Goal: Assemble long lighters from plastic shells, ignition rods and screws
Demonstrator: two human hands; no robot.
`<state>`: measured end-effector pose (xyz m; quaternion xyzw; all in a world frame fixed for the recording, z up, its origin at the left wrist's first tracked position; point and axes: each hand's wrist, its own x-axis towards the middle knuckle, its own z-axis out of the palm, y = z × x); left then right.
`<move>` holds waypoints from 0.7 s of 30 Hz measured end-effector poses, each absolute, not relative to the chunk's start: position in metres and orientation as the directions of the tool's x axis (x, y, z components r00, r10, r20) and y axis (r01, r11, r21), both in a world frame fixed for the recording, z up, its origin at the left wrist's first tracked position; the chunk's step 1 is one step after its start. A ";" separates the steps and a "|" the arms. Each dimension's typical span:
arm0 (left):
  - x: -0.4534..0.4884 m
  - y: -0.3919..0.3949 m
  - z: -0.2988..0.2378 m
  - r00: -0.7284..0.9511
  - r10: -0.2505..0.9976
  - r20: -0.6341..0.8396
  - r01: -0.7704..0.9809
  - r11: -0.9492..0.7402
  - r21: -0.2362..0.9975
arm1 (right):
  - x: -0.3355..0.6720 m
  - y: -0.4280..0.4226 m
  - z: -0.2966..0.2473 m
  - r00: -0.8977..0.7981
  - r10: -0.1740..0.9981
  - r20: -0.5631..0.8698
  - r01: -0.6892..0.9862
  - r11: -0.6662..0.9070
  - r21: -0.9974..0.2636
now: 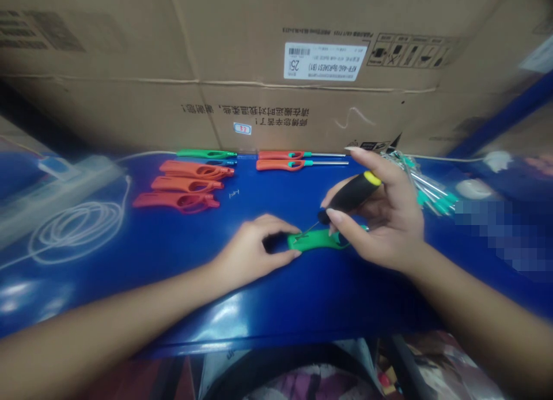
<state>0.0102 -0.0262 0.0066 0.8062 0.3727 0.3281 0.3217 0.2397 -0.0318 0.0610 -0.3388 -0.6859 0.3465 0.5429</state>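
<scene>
On the blue tabletop lies a green lighter handle (317, 239), pinched at its left end between the thumb and fingers of my left hand (254, 247). My right hand (384, 210) grips a black and yellow screwdriver (352, 194), tilted so its thin shaft reaches down to the left end of the green handle. The tip appears to touch the handle there. My right fingers partly cover the handle's right end. Behind my left hand lie several red-orange lighter handles (185, 185) and a few tiny metal screws or pins (234, 193).
Two orange lighters with metal tubes (302, 164) lie by the cardboard wall (242, 54), and a green handle (207, 153) to their left. Several metal tubes with teal ends (432, 190) are piled right. A coiled white cable (75, 232) and power strip (73, 187) sit left.
</scene>
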 end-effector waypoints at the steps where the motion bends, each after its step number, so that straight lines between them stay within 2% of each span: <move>1: 0.010 -0.026 0.006 0.509 0.810 0.290 0.389 -0.518 0.762 | 0.240 -0.032 0.060 -0.189 0.838 0.512 0.096 0.535 -0.839; 8: 0.010 -0.027 0.007 0.518 0.808 0.281 0.393 -0.517 0.761 | 0.241 -0.031 0.058 -0.193 0.833 0.518 0.095 0.542 -0.835; 15: 0.010 -0.026 0.006 0.519 0.803 0.293 0.393 -0.528 0.753 | 0.240 -0.031 0.056 -0.256 0.791 0.556 0.174 0.604 -0.778; 21: 0.012 -0.025 0.007 0.531 0.788 0.311 0.400 -0.557 0.728 | 0.236 -0.031 0.054 -0.213 0.799 0.562 0.146 0.595 -0.791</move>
